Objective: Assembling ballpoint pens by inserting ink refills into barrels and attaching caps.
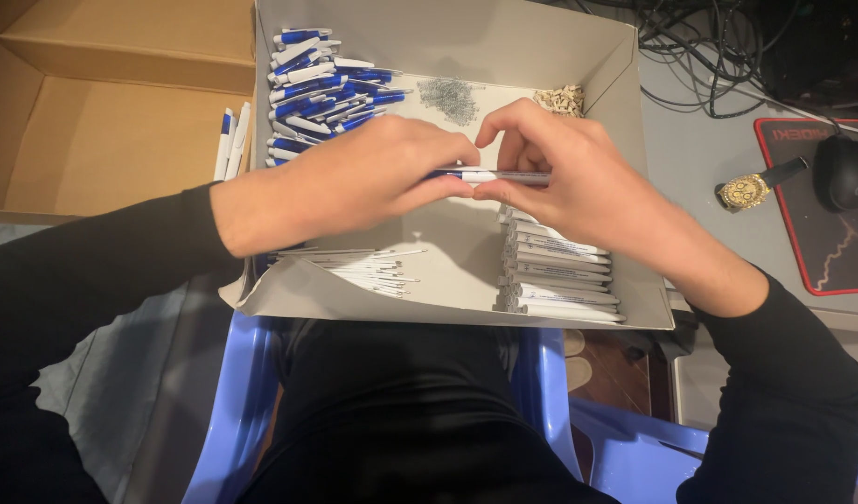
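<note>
One shallow grey cardboard tray (559,42) fills the centre of the frame, resting over the person's lap. Above its middle, both hands meet on a single pen (503,175), held level. The left hand (354,182) is curled nearly closed, thumb and fingertips pinching the pen's blue end. The right hand (569,177) is likewise closed around the grey barrel end, forefinger arched over the top and thumb beneath.

In the tray's upper left lies a heap of blue-and-white pen parts (321,89), too many and too overlapped to count. At the top centre sits one small pile of metal springs (450,96), and just right of it one small pile of tan tips (561,99). At the lower left is a loose bundle of thin white refills (368,269); at the lower right, a stack of about ten grey-white barrels (559,275).

Two more pens (231,140) stand in the open brown box (102,140) at the upper left. On the counter (699,149) at the right lie one gold wristwatch (751,189) and one black mouse (844,173) on a red-edged pad (835,257).
</note>
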